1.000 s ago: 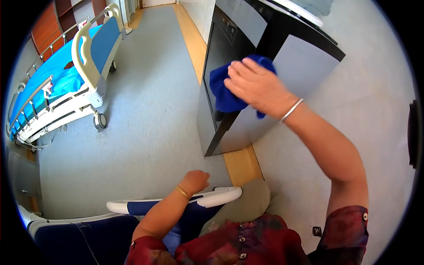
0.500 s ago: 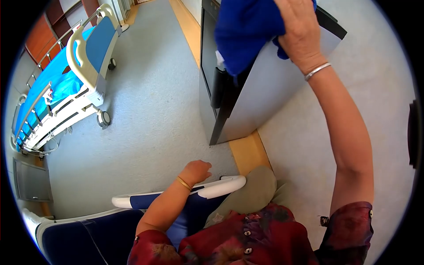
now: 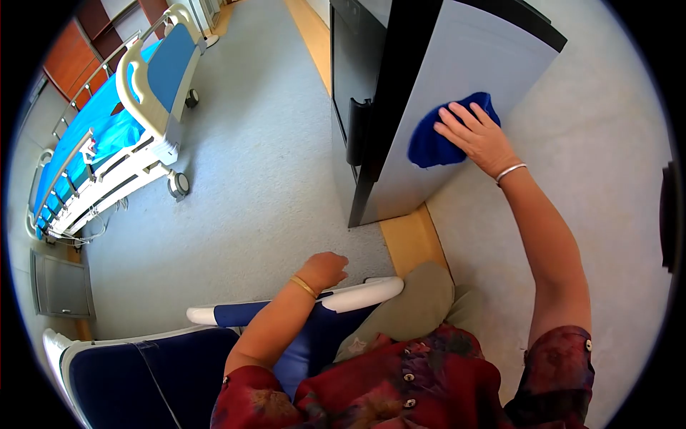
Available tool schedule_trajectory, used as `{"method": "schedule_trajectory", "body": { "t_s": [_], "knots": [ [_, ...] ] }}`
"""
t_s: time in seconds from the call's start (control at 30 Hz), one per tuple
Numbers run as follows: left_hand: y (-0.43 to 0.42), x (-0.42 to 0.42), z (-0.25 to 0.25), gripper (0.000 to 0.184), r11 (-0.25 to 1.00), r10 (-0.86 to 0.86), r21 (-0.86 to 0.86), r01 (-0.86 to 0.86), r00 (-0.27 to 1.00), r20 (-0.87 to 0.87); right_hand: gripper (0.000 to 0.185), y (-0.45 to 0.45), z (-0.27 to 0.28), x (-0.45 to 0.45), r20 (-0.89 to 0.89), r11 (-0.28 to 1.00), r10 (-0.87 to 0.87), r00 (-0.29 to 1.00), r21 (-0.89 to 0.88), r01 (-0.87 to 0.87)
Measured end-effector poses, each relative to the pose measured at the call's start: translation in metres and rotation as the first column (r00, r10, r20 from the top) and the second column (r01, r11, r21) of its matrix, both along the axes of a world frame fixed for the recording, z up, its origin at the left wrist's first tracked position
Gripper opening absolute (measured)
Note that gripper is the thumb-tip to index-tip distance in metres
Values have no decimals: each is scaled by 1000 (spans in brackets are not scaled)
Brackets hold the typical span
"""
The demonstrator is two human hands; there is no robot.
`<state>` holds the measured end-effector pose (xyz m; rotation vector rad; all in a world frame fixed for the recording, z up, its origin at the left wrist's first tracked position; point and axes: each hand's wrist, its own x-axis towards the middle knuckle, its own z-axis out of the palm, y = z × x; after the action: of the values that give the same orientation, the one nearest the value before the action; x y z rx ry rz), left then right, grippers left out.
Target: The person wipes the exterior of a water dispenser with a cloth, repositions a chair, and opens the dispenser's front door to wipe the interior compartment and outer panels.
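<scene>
With my right hand (image 3: 480,141) I press a blue cloth (image 3: 436,139) flat against the light grey side panel (image 3: 400,164) of an upright cabinet-like appliance. The fingers lie spread over the cloth, and a silver bracelet circles that wrist. The appliance's black front (image 3: 357,64) carries a black handle (image 3: 359,132). My left hand (image 3: 323,271), with a gold-coloured bangle on its wrist, hovers low in the middle, fingers curled in and holding nothing visible. Just below it is the white and dark blue end (image 3: 361,294) of a piece of furniture.
A wheeled hospital bed (image 3: 153,79) with blue panels and side rails stands at the left. A dark blue padded surface (image 3: 128,379) lies at lower left. A small grey cabinet (image 3: 61,284) sits by the left wall. The pale wall (image 3: 572,143) rises on my right.
My right hand has moved the blue cloth from the top of the appliance down onto its side panel. My left hand has hardly moved.
</scene>
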<state>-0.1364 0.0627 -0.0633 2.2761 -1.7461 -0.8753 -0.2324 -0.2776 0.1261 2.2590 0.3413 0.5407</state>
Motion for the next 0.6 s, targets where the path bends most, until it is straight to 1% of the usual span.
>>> {"method": "schedule_trajectory", "body": {
  "t_s": [0.03, 0.1, 0.13, 0.17, 0.2, 0.23, 0.27, 0.3, 0.33, 0.37, 0.4, 0.43, 0.47, 0.5, 0.53, 0.57, 0.6],
  "knots": [
    [1, -1, -2, 31, 1000, 3, 0, -3, 1000, -5, 38, -4, -1, -4, -48, 1000, 0, 999, -18, -1],
    [1, -1, -6, 30, 999, -23, -38, 23, 1000, -2, 32, -11, 16, -6, -35, 999, 39, 999, -20, -39],
    [1, -1, -5, 30, 999, -20, -41, 20, 1000, -5, 29, -6, 35, -6, -2, 999, 27, 1000, -20, -27],
    [0, -3, -2, 30, 998, -38, -40, 38, 999, 9, 31, -7, 51, -5, 97, 998, 54, 994, -18, -53],
    [0, -6, 1, 29, 998, -55, -40, 56, 998, 22, 36, 0, 73, -4, 190, 1000, 6, 982, -25, -1],
    [0, -8, 5, 29, 998, -52, -46, 52, 999, 16, 41, 4, 95, 0, 294, 1000, 7, 956, -21, -1],
    [2, -11, 10, 28, 992, -49, -111, 52, 998, 34, 42, 7, 115, 5, 362, 998, -25, 932, -39, 42],
    [4, -14, 16, 28, 983, -45, -176, 54, 998, 53, 45, 8, 134, 11, 438, 998, 21, 899, -55, 3],
    [5, -17, 26, 28, 981, -42, -185, 51, 998, 52, 50, 19, 151, 24, 531, 995, 95, 842, -65, -72],
    [7, -19, 38, 28, 968, 11, -250, 6, 998, 69, 43, 20, 166, 30, 568, 997, 64, 821, -69, -30],
    [10, -21, 49, 28, 950, 62, -309, -34, 995, 82, 41, 26, 176, 39, 622, 994, 81, 779, 4, -106],
    [15, -22, 56, 28, 950, 62, -312, -33, 995, 83, 39, 33, 183, 49, 676, 980, 88, 732, 71, -184],
    [22, -22, 62, 28, 927, 106, -365, -80, 993, 51, 39, 33, 192, 54, 676, 981, 89, 731, 69, -183],
    [30, -23, 66, 29, 902, 145, -413, -125, 989, 17, 39, 33, 200, 57, 567, 945, 36, 823, 248, -212],
    [37, -24, 68, 29, 903, 141, -412, -120, 990, 21, 40, 32, 205, 58, 441, 881, 5, 898, 423, -212],
    [45, -24, 70, 29, 920, 139, -376, -113, 989, 43, 40, 37, 207, 58, 448, 881, 1, 894, 423, -212],
    [51, -25, 70, 29, 935, 134, -338, -104, 989, 67, 40, 43, 207, 55, 345, 796, -79, 935, 586, -149]
  ]
}}
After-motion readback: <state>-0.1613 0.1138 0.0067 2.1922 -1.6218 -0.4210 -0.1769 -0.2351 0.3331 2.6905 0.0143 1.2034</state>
